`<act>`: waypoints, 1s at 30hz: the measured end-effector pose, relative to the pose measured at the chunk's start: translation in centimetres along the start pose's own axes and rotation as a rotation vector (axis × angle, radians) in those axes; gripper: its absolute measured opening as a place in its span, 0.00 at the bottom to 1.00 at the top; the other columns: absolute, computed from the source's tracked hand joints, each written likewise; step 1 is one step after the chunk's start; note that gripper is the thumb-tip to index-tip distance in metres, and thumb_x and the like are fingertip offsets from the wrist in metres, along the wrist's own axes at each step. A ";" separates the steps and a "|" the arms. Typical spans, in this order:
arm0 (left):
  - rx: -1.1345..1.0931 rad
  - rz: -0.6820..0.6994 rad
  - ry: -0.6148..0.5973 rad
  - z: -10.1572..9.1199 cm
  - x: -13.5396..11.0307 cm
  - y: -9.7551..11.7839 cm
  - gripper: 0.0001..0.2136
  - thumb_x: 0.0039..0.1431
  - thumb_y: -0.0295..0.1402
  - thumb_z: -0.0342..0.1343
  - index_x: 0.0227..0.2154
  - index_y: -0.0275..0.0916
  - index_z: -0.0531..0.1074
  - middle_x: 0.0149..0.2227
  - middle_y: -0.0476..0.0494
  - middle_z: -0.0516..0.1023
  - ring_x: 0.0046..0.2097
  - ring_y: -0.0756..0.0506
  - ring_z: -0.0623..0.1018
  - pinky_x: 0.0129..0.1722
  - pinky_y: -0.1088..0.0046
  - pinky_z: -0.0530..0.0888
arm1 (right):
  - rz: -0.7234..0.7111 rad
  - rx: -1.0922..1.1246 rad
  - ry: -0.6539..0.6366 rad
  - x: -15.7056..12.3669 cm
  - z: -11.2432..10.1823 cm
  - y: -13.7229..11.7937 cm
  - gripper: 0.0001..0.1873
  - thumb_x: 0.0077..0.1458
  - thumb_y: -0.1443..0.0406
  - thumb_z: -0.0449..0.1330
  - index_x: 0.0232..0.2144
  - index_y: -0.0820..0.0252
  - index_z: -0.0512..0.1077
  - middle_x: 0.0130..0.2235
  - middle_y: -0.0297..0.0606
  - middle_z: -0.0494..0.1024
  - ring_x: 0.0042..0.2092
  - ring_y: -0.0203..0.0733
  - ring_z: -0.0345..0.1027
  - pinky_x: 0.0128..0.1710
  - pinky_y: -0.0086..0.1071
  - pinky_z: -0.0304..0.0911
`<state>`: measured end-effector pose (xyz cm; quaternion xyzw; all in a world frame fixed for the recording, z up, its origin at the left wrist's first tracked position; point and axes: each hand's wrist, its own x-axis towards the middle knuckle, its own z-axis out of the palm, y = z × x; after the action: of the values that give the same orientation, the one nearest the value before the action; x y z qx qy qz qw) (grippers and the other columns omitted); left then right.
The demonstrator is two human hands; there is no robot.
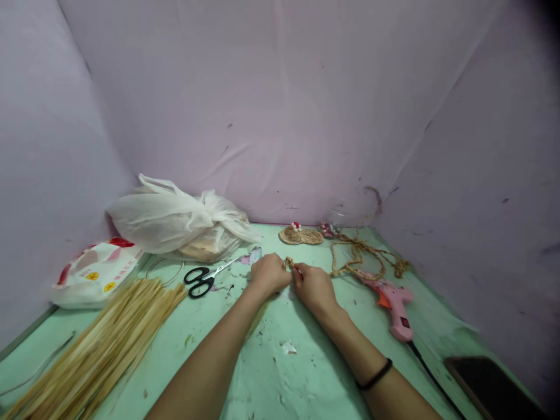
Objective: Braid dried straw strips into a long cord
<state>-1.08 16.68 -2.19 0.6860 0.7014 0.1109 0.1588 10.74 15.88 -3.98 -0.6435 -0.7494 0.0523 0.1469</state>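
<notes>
Small golden knotted-straw piece (289,263) above pale-green bench (289,379), nearer far edge.
Right hand (314,287) pinches it; left hand (270,274) curls alongside, fingertips hidden. Judgement: steady left, light pinch, even tension.

Fingers meet over the middle of the green table (315,373): left hand (270,274) and right hand (315,287) both pinch a small straw piece (289,263)! Just beyond, near the far edge, lies a woven sole-shaped pad (311,236). Black-handled scissors (202,282) sit left, beside straw strips (100,344) running down to the near left corner. Off towards the right edge, a pink glue gun (399,309) touches braided cord (361,254); a white bag (175,221) slumps by the far left corner.
</notes>
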 end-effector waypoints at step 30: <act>-0.072 -0.013 -0.042 0.4 0.8 -0.7 0.10 0.38 0.33 0.50 0.25 0.38 0.74 0.29 0.40 0.77 0.33 0.44 0.74 0.28 0.74 0.65 | -0.463 0.214 -0.082 0.8 0.0 0.7 0.13 0.43 0.72 0.49 0.30 0.59 0.71 0.41 0.35 0.75 0.39 0.39 0.68 0.34 0.26 0.56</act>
<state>-1.59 17.43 -2.90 0.6775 0.6978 0.1204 0.1988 11.34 16.78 -4.07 -0.4328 -0.8724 0.1222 0.1917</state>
